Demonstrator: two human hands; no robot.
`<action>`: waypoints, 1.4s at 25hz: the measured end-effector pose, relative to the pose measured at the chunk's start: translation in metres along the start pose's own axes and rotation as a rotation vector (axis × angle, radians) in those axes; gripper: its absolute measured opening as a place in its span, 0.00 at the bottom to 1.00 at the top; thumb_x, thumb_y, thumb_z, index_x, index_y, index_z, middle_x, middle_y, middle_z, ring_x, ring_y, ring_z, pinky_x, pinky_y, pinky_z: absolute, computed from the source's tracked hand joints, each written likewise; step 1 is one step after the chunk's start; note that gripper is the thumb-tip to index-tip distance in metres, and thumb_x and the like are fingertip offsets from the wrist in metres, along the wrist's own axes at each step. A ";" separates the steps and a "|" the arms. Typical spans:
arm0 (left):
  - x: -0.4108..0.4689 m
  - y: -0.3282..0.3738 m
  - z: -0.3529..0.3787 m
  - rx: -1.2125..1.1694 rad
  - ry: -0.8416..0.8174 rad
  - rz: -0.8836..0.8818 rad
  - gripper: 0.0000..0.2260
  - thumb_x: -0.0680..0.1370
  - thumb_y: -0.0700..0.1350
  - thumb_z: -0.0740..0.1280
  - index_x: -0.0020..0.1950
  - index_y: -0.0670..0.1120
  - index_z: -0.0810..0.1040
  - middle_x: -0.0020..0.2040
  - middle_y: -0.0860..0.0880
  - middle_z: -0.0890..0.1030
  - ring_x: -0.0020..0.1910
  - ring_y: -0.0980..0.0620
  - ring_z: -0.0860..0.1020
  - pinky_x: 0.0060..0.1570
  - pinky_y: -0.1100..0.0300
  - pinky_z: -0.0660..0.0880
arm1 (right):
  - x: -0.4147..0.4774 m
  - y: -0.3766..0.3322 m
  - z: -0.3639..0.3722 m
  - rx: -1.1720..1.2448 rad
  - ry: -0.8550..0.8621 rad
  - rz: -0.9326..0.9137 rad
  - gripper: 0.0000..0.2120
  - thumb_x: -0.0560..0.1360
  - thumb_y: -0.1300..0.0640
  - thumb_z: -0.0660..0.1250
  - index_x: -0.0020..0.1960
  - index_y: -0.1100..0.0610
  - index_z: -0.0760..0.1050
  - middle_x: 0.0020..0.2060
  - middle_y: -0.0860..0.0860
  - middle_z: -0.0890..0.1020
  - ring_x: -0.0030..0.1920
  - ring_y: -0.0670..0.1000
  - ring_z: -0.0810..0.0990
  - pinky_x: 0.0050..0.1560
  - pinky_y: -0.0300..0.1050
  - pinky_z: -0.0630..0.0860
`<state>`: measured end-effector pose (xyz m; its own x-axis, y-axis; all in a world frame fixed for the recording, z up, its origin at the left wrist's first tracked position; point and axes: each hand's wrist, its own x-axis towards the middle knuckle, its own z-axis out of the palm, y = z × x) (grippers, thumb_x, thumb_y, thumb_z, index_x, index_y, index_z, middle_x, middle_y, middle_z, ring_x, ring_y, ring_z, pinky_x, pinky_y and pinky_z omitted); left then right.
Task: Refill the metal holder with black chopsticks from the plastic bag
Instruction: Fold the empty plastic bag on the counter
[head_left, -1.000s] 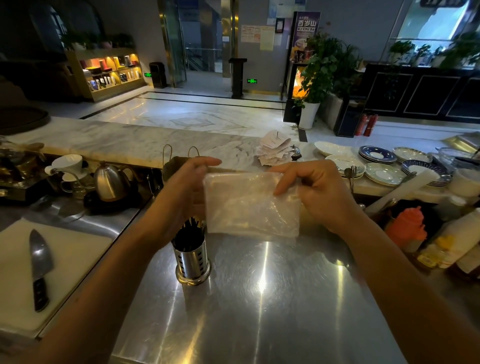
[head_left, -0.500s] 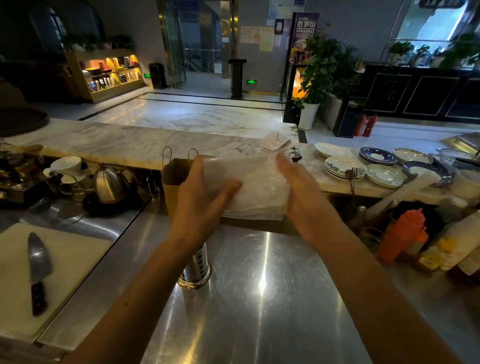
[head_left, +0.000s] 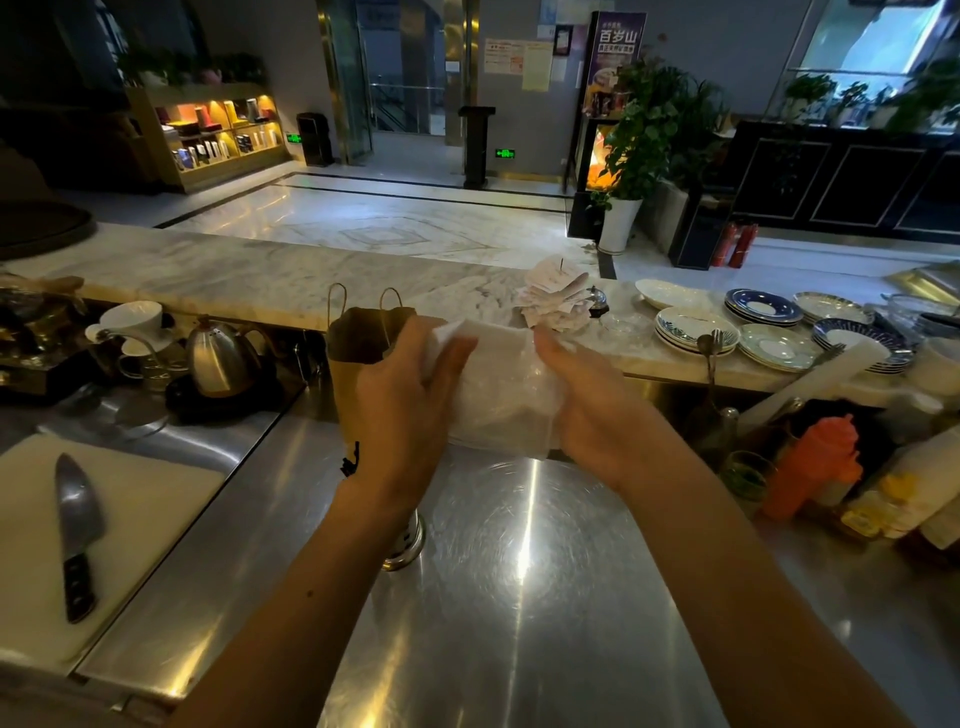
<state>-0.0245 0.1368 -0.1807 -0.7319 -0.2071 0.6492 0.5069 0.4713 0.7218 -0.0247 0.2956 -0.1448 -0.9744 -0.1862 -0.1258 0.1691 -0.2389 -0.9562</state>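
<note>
Where legible, poster (head_left: 616, 39) characters "百岁山"

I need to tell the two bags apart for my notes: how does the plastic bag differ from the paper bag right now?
The plastic bag is pale, translucent and crumpled; the paper bag is brown and opaque. The plastic bag is held in the air between the left hand and right hand; the paper bag stands upright, untouched. Only the paper bag has loop handles.
</note>
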 end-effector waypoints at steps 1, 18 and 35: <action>0.000 -0.005 -0.001 0.055 -0.012 0.064 0.10 0.78 0.58 0.60 0.53 0.54 0.71 0.46 0.54 0.79 0.42 0.53 0.81 0.36 0.49 0.82 | 0.000 -0.004 -0.002 0.079 -0.053 0.078 0.21 0.79 0.43 0.60 0.63 0.55 0.76 0.55 0.57 0.84 0.55 0.58 0.83 0.55 0.58 0.79; -0.015 -0.008 0.033 -0.179 -0.027 -0.175 0.13 0.81 0.56 0.57 0.44 0.51 0.74 0.37 0.52 0.79 0.36 0.55 0.80 0.32 0.61 0.78 | 0.018 0.052 -0.007 -0.342 0.591 -0.505 0.17 0.83 0.47 0.51 0.42 0.52 0.72 0.33 0.47 0.77 0.33 0.37 0.78 0.34 0.31 0.75; -0.057 -0.049 0.045 -0.016 -0.015 -0.267 0.10 0.82 0.48 0.58 0.45 0.46 0.74 0.34 0.57 0.73 0.35 0.66 0.75 0.31 0.73 0.70 | 0.036 0.110 -0.035 -0.583 0.514 -0.556 0.12 0.82 0.51 0.54 0.50 0.58 0.71 0.35 0.41 0.73 0.34 0.39 0.76 0.31 0.26 0.71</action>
<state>-0.0284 0.1644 -0.2639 -0.8474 -0.3095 0.4313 0.3015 0.3882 0.8709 -0.0468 0.2960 -0.2640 -0.8621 0.2859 0.4183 -0.3029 0.3709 -0.8779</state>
